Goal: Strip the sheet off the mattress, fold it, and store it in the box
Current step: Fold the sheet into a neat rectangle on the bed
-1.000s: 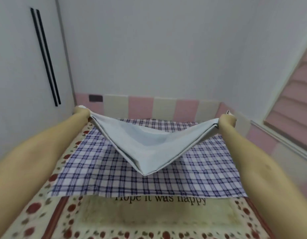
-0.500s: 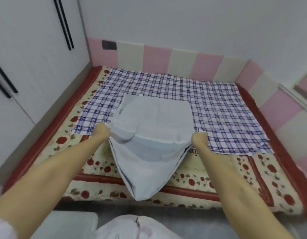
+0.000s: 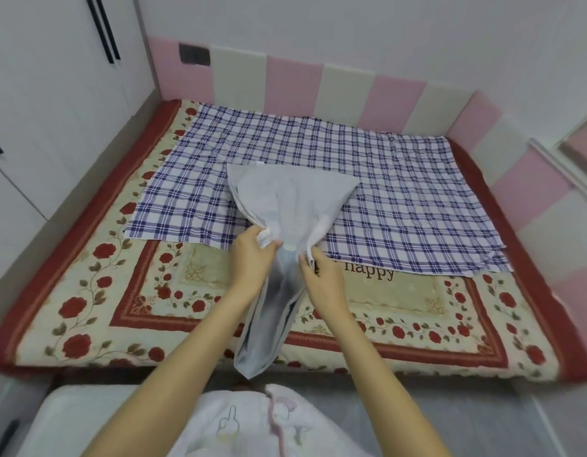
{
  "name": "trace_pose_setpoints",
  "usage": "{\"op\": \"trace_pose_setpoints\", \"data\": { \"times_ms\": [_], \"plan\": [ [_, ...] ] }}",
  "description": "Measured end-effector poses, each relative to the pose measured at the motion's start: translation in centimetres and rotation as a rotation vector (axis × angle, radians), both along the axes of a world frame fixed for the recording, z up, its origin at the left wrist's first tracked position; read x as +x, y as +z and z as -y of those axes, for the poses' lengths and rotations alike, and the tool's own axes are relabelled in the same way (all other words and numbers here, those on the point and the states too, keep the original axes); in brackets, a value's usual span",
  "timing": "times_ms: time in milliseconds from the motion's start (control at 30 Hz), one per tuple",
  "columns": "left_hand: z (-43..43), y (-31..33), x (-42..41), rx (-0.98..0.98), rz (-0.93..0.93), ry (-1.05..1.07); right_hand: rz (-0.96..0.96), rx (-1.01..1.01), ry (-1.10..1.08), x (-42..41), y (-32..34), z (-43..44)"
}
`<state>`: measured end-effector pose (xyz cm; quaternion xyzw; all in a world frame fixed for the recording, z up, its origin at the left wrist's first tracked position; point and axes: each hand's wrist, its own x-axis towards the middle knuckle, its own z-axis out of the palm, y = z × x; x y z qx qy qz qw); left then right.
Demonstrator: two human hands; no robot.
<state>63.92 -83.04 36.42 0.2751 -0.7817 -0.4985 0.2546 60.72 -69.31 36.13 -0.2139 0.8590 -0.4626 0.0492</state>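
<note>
A pale grey-white sheet (image 3: pixel 287 199), folded into layers, lies partly on the mattress (image 3: pixel 97 291) and partly hangs over its near edge. My left hand (image 3: pixel 252 255) grips one corner of it. My right hand (image 3: pixel 320 275) grips the other corner, a few centimetres away. Between the two hands the cloth bunches and a long fold drops toward the floor. The far part of the sheet spreads flat on a blue-and-white checked cloth (image 3: pixel 400 179).
The mattress wears a cream cover with red roses and a red border. Pink and cream padded panels (image 3: pixel 285 80) line the far and right walls. White wardrobe doors (image 3: pixel 54 94) stand at the left. A white box-like edge (image 3: pixel 74 410) shows at the lower left.
My hands have come down from a raised, wide spread and drawn together at the middle. The sheet's two corners now nearly meet and its fold hangs narrower over the bed's near edge.
</note>
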Motion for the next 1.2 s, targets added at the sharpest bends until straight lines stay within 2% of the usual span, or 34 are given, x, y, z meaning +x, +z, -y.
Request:
{"op": "trace_pose_setpoints", "data": {
  "times_ms": [200,400,633,1033,1200],
  "plan": [
    [-2.6,-0.6,-0.2,0.078,-0.036,-0.099,0.061,-0.160,-0.027,2.4,-0.7,1.1],
    [-2.6,-1.6,-0.5,0.063,0.003,-0.134,0.061,-0.171,-0.093,1.8,-1.8,0.3],
    [-2.3,-0.9,-0.2,0.088,-0.078,-0.180,0.051,-0.173,-0.102,1.2,-0.9,1.0],
    [-2.7,0.5,0.0,-0.182,-0.066,-0.276,0.129,-0.276,-0.235,0.9,-0.6,1.9],
    [-3.0,0.5,0.1,-0.214,-0.099,-0.281,0.098,-0.307,-0.293,1.0,-0.6,2.0]
  ]
}}
